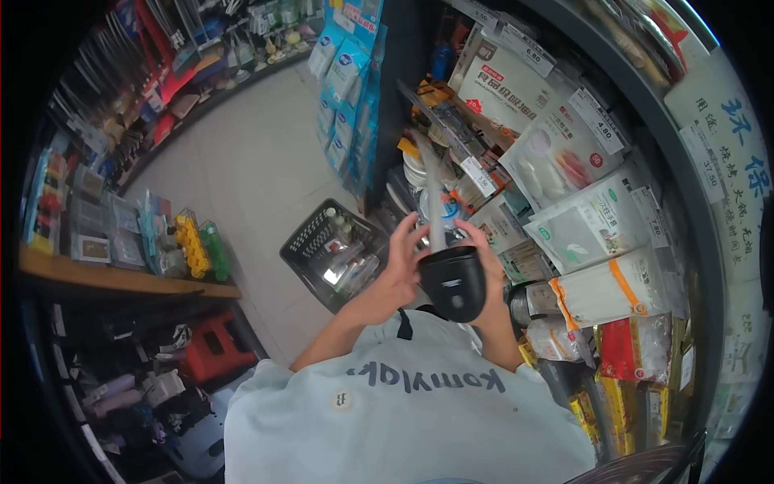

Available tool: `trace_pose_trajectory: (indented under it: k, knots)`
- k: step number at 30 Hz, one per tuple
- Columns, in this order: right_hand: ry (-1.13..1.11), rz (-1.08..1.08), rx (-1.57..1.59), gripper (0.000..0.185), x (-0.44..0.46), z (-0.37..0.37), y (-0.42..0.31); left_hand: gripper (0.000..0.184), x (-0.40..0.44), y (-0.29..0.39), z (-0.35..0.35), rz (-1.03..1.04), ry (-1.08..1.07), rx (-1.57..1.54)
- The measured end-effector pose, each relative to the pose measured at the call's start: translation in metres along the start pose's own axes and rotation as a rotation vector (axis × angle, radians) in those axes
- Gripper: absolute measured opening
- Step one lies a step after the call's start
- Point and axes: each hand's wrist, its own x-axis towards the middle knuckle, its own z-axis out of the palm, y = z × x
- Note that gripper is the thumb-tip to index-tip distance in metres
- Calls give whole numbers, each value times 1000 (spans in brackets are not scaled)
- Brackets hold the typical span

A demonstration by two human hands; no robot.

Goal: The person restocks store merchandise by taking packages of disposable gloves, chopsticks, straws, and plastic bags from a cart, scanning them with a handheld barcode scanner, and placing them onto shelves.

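Note:
A black, rounded object with a long, pale translucent strip rising from its top is held up before my chest. I cannot make out its exact kind. My right hand grips it from the right, with part of the fingers hidden behind it. At its left side, my left hand has bent fingers against its upper edge, close to the base of the strip. Behind the strip hang packets and round items on the shelf, partly covered by my hands.
A dark shopping basket holding bottles and packages stands on the tiled floor to my left. Shelves of packaged disposable gloves and price tags rise close on my right. Blue packets hang ahead; a low shelf lies left.

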Motion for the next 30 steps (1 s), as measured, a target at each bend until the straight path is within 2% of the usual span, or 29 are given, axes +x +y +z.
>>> trace_pose_trajectory:
  k: [1, 3, 4, 6, 7, 9, 10, 12, 15, 16, 19, 20, 22, 24, 25, 26, 28, 29, 30]
  knots:
    - [-90, 13, -3, 36, 2, 11, -1, 97, -8, -10, -10, -5, 1, -5]
    - [-186, 27, -9, 35, 7, 20, -5, 79, -12, -15, -28, -233, -8, -666]
    - [-221, 40, -29, 36, 13, 19, -9, 79, -12, -19, -35, -228, -4, -675]
    - [-264, 55, -50, 37, 20, 16, -8, 64, 7, 1, -34, -381, 242, -609]
    - [-283, 88, -12, 39, 20, 11, -6, 58, 14, -2, -39, -387, 278, -582]
    - [-248, 146, -17, 47, 13, -5, 4, 59, 28, -2, -41, -380, 266, -632]
    - [-84, 424, -5, 55, 6, -5, 1, 60, 34, 0, -41, -364, 244, -669]
    - [182, 592, 35, 66, 11, -16, 3, 61, 41, 9, -41, -392, 290, -613]
    - [184, 771, 454, 71, -17, -45, 25, 59, 58, 3, -43, -369, 240, -674]
    - [198, 781, 449, 71, -26, -48, 24, 59, 62, -3, -43, -385, 234, -677]
    - [222, 796, 371, 50, -44, -59, 24, 56, 78, -20, -34, -425, 157, -658]
    - [237, 798, 363, 50, -43, -60, 22, 52, 84, -25, -26, -398, 212, -443]
    - [284, 615, 4, 48, -38, -61, 17, 36, 99, -33, -2, -264, 327, -98]
    - [145, 625, 8, 51, -36, -63, 8, 32, 106, -52, 5, -268, 341, -164]
    - [34, 439, -47, 54, -32, -62, 6, 32, 109, -58, 12, -317, 380, -337]
    - [-78, 253, -100, 57, -27, -60, 4, 32, 114, -87, 2, -321, 380, -333]
    - [-328, 235, 170, 63, -18, -55, -8, 39, 126, -163, -37, -108, -275, -955]
    - [-455, 261, 324, 66, -25, -53, -7, 41, 134, -163, -33, -137, -225, -963]
    - [-582, 286, 478, 68, -33, -50, -8, 37, 140, -134, -16, -201, -194, -1095]
